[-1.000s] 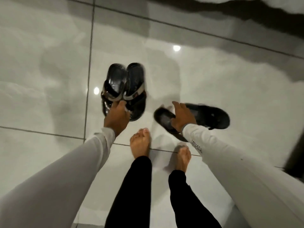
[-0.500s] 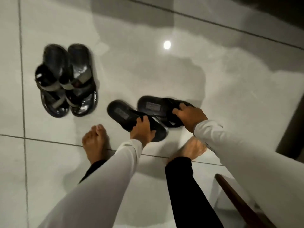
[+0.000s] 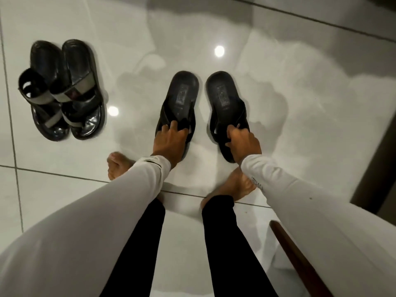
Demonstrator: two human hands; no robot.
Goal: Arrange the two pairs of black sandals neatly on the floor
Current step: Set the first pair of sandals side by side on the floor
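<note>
Two black flip-flop sandals lie side by side on the white tiled floor, heels pointing away from me. My left hand [image 3: 169,140] grips the straps of the left flip-flop [image 3: 182,97]. My right hand [image 3: 242,142] grips the straps of the right flip-flop [image 3: 225,97]. A narrow gap separates the two. Further left sits the other pair, black sandals with grey straps [image 3: 64,88], pressed together and untouched. The toe ends of both flip-flops are hidden under my hands.
My bare feet [image 3: 120,166] stand on the tile just behind the flip-flops. A dark wooden piece [image 3: 300,260] juts in at the lower right, and a dark edge [image 3: 379,159] runs along the right side. Glossy floor [image 3: 214,22] stretches ahead.
The flip-flops were angled and overlapping; now both hands have turned them straight and parallel. The strapped pair on the left has stayed put.
</note>
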